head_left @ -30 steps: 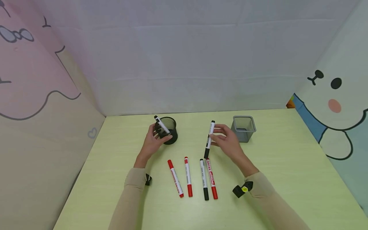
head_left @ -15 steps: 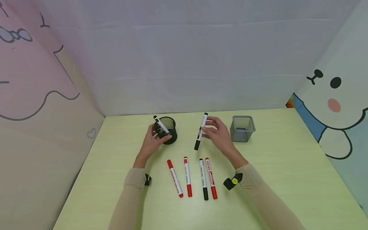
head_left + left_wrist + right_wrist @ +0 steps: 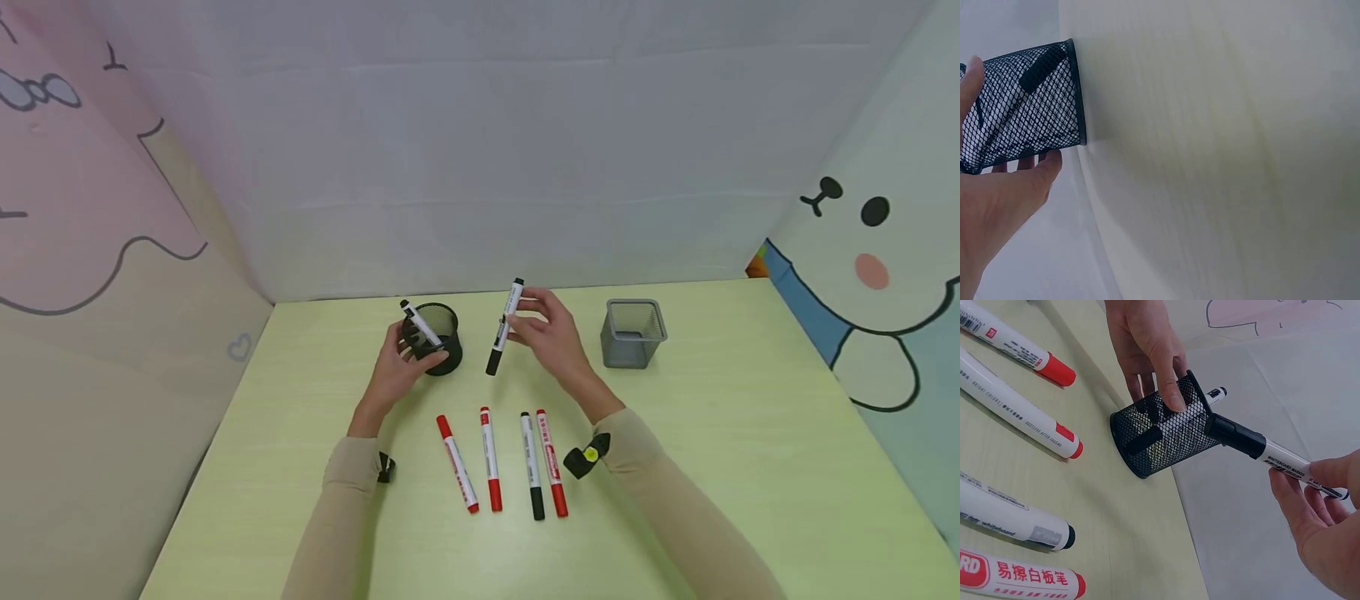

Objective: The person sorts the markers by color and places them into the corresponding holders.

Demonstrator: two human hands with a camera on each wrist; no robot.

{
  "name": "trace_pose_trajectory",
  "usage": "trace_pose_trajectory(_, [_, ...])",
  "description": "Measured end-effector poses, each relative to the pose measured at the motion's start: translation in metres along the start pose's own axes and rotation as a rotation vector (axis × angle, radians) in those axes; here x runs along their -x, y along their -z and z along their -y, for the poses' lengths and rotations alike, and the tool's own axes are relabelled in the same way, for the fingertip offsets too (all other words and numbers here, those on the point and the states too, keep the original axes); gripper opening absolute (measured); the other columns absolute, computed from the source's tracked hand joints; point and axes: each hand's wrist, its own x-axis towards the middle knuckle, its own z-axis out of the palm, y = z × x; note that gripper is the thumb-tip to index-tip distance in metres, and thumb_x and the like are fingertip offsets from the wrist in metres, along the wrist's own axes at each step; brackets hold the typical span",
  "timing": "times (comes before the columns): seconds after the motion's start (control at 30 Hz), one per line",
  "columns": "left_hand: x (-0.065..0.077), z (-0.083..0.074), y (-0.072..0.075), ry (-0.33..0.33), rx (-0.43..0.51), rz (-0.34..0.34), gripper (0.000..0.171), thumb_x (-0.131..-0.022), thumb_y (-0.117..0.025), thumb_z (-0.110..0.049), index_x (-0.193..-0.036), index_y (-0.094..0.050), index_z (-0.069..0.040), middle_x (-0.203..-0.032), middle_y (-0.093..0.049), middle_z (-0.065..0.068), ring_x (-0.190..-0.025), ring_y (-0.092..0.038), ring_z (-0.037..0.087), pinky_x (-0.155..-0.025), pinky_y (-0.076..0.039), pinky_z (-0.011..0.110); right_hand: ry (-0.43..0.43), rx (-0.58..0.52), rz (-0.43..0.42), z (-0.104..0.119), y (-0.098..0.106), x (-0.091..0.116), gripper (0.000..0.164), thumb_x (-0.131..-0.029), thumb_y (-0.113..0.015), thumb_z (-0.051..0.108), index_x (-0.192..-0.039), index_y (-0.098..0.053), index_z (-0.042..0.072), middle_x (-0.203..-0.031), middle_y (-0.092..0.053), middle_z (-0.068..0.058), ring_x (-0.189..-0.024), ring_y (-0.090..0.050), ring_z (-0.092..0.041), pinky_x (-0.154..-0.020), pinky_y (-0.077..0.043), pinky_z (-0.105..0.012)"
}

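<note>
A round black mesh pen cup stands on the table, and my left hand grips its near left side, thumb in front. Inside the cup leans a black-capped whiteboard marker, its end poking out over the rim; its dark cap shows through the mesh in the left wrist view. My right hand pinches another black whiteboard marker between thumb and fingers. That marker is tilted, cap downward, in the air right of the cup. In the right wrist view its cap overlaps the cup's rim.
Nearer the front lie two red markers, then a black marker beside a further red marker. A square grey mesh pen holder stands at the back right. A pale cloth hangs behind the table.
My right hand has carried the black marker left and away from me, from above the loose markers toward the round cup. My left hand has stayed on the cup.
</note>
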Motion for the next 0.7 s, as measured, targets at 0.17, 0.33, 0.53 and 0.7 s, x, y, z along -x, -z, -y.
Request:
trace_pose_trajectory(0.17, [0.000, -0.002, 0.000, -0.005, 0.003, 0.003, 0.090, -0.086, -0.086, -0.019, -0.155, -0.029, -0.010, -0.152, -0.040, 0.017, -0.144, -0.041, 0.036, -0.121, -0.032, 0.045, 0.026, -0.026, -0.007, 0.000, -0.005, -0.006, 0.046, -0.100, -0.066, 0.002, -0.143, -0.049, 0.005, -0.129, -0.059, -0.019, -0.106, -0.070, -0.027, -0.088, -0.060, -0.034])
trace_pose_trajectory(0.33, [0.000, -0.002, -0.001, -0.009, 0.019, 0.013, 0.090, -0.087, -0.085, -0.017, -0.156, -0.028, -0.010, -0.154, -0.038, 0.019, -0.146, -0.038, 0.037, -0.122, -0.030, 0.047, 0.054, -0.091, -0.014, 0.000, -0.011, -0.014, 0.046, -0.099, -0.065, -0.003, -0.142, -0.048, 0.001, -0.128, -0.058, -0.021, -0.100, -0.070, -0.021, -0.088, -0.060, -0.037])
trace_pose_trajectory(0.53, [0.000, -0.002, -0.001, -0.002, 0.021, 0.012, 0.091, -0.087, -0.085, -0.018, -0.156, -0.027, -0.011, -0.154, -0.038, 0.018, -0.146, -0.037, 0.037, -0.122, -0.031, 0.046, 0.077, -0.142, -0.007, 0.001, -0.020, -0.021, 0.046, -0.098, -0.064, -0.007, -0.141, -0.048, -0.001, -0.126, -0.058, -0.022, -0.097, -0.069, -0.020, -0.087, -0.061, -0.039])
trace_pose_trajectory(0.7, [-0.001, 0.000, -0.001, -0.003, 0.011, 0.006, 0.091, -0.086, -0.086, -0.018, -0.156, -0.028, -0.010, -0.153, -0.040, 0.017, -0.145, -0.039, 0.036, -0.121, -0.031, 0.045, 0.110, -0.153, -0.005, 0.001, -0.025, -0.025, 0.045, -0.098, -0.063, -0.007, -0.140, -0.048, -0.001, -0.127, -0.058, -0.022, -0.097, -0.069, -0.021, -0.088, -0.060, -0.040])
